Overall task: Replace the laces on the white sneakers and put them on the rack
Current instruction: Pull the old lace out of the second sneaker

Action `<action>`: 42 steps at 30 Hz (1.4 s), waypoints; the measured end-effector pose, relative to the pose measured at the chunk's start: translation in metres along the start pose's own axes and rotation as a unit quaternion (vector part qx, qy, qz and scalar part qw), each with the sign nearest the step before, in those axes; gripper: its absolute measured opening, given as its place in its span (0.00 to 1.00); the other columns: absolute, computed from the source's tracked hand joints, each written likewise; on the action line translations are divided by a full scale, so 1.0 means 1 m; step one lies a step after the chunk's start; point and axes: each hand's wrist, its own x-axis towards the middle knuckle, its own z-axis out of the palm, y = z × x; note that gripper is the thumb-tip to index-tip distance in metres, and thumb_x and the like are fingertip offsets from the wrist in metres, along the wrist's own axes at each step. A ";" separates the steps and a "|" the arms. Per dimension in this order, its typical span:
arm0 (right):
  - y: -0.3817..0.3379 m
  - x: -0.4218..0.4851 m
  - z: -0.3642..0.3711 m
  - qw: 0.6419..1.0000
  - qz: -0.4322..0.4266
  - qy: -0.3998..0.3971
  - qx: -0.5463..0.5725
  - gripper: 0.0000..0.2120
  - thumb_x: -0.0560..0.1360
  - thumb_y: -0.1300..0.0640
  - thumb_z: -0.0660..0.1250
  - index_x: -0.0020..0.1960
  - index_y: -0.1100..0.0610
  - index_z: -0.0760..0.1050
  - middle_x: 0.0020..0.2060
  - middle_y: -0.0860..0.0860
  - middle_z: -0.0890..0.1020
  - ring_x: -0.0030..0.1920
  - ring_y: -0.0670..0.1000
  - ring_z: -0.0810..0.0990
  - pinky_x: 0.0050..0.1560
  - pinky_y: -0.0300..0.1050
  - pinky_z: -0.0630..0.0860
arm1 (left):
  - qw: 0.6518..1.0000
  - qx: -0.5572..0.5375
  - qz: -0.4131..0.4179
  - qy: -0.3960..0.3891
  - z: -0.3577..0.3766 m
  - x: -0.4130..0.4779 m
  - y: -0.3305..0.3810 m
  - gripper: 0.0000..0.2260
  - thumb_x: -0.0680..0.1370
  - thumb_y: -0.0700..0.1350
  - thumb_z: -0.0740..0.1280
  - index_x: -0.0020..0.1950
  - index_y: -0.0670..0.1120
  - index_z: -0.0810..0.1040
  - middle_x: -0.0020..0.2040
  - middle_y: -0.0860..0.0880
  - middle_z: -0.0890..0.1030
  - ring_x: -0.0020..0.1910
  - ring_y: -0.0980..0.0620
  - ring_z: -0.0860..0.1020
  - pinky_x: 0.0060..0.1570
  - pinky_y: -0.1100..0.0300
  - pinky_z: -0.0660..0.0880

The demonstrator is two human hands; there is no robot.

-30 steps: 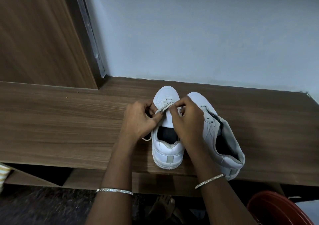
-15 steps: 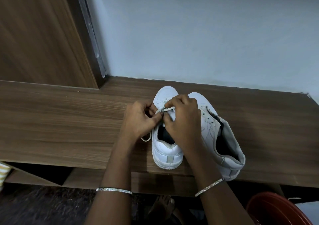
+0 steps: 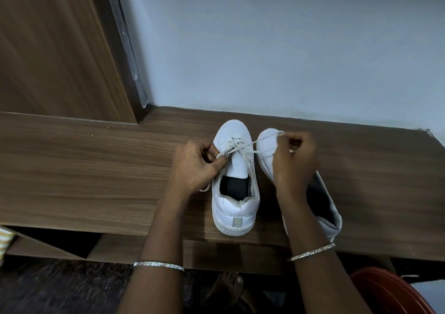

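Hands work apart over a pair of white sneakers. Nearest, the left hand (image 3: 195, 166) pinches the lace (image 3: 255, 142) against the eyelets of the upright sneaker (image 3: 234, 217), likely to steady the shoe and stop the lace slipping back. The right hand (image 3: 295, 159) grips the lace's free end, held taut out to the right, probably to take up slack. Under it the second sneaker (image 3: 265, 152) lies tipped on its side just beside the first, its lacing hidden. Both shoes sit near the front edge of a wooden worktop (image 3: 96, 174), heels toward the person, within easy reach. Behind stands a pale wall (image 3: 289, 48).
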 end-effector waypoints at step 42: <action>-0.007 -0.019 0.009 0.911 -0.243 -0.208 -0.259 0.09 0.70 0.51 0.68 0.49 0.49 0.82 0.50 0.45 0.82 0.58 0.54 0.76 0.53 0.53 0.68 | 1.000 -0.023 -0.012 -0.011 -0.002 -0.002 0.003 0.09 0.71 0.44 0.76 0.33 0.47 0.79 0.29 0.53 0.81 0.29 0.53 0.81 0.35 0.50 0.80</action>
